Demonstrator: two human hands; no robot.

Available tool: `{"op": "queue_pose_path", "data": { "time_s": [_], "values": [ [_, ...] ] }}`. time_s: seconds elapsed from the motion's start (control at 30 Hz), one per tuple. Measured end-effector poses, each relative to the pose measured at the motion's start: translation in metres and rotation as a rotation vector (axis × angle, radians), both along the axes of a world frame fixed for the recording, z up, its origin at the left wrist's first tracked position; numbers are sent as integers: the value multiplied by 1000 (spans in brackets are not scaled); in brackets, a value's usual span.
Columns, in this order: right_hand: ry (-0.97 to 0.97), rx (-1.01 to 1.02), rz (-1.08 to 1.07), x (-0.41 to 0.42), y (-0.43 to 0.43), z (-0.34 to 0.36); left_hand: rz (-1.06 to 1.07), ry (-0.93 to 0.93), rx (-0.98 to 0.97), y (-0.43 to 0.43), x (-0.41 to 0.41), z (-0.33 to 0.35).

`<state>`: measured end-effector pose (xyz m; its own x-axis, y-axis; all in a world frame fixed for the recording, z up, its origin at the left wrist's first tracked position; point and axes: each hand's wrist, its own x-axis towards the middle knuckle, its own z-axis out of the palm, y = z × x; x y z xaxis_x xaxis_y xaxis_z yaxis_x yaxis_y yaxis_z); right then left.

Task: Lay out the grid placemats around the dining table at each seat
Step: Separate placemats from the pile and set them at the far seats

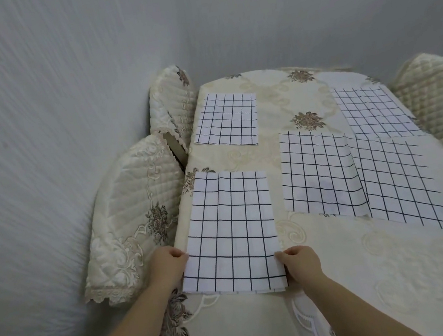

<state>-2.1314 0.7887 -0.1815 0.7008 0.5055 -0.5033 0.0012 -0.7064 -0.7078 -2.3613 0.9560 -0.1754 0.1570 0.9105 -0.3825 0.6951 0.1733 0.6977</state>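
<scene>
Both forearms are reaching in from the bottom edge, and I'm seeing the left hand (167, 263) pinching the left edge of the nearest placemat (231, 232) while the right hand (300, 261) is pinching its right edge near the bottom corner, so each grip is pressed together on cloth. That mat is lying flat at the counter's (346, 278) left edge, long axis running away from me toward the wall, a soft crease crossing its far end. Just left of it, two quilted chair backs (131, 210) are crowding right up against the counter edge. Farther along the same side, a second placemat (227, 121) is sitting aligned the same way. Over on the right, the middle placemat (319, 173) is overlapping a bigger angled one (401, 184), and another (372, 110) is lying beyond them near a third quilted chair (436, 95).
</scene>
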Motion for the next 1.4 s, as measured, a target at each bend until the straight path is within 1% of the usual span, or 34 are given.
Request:
{"op": "queue_pose_path", "data": {
  "time_s": [0.07, 0.13, 0.2, 0.3, 0.4, 0.47, 0.63, 0.77, 0.9, 0.97, 1.0, 1.03, 1.07, 1.1, 1.17, 1.2, 1.23, 1.3, 1.4],
  "values": [
    [-93, -36, 40, 2, 0, 2, -59, 115, 102, -2, 4, 8],
    [-166, -41, 47, 4, 2, 6, -114, 189, 184, 0, 9, 13],
    [-261, -43, 69, 6, 8, 11, -193, 195, 231, 3, 18, 14],
    [-368, 3, 131, 6, 26, 18, -315, 150, 287, 10, 37, 14],
    [-399, 39, 265, 4, 55, 23, -434, 92, 368, 19, 60, 13],
    [-423, 63, 359, 3, 78, 25, -478, 66, 412, 28, 75, 9],
    [-514, 62, 565, 2, 133, 16, -533, 85, 485, 56, 110, 7],
    [-622, 89, 665, 7, 169, 7, -587, 123, 580, 83, 127, -5],
    [-655, 119, 769, 14, 200, -2, -591, 109, 650, 104, 139, -18],
    [-641, 102, 817, 16, 210, -7, -657, 187, 695, 110, 147, -19],
    [-639, 101, 830, 17, 214, -9, -723, 259, 702, 112, 151, -20],
    [-643, 102, 839, 17, 217, -13, -779, 306, 670, 112, 155, -22],
    [-646, 86, 851, 18, 220, -17, -784, 336, 657, 113, 155, -27],
    [-654, 63, 862, 20, 221, -21, -754, 350, 588, 113, 155, -32],
    [-674, 12, 896, 25, 218, -29, -655, 318, 516, 111, 149, -42],
    [-693, -11, 903, 28, 213, -32, -609, 291, 517, 107, 144, -46],
    [-719, -39, 895, 31, 208, -35, -595, 307, 551, 105, 140, -51],
    [-762, -84, 847, 40, 198, -40, -575, 381, 615, 104, 134, -58],
    [-796, -135, 816, 51, 187, -43, -550, 461, 555, 103, 133, -58]
  ]
}}
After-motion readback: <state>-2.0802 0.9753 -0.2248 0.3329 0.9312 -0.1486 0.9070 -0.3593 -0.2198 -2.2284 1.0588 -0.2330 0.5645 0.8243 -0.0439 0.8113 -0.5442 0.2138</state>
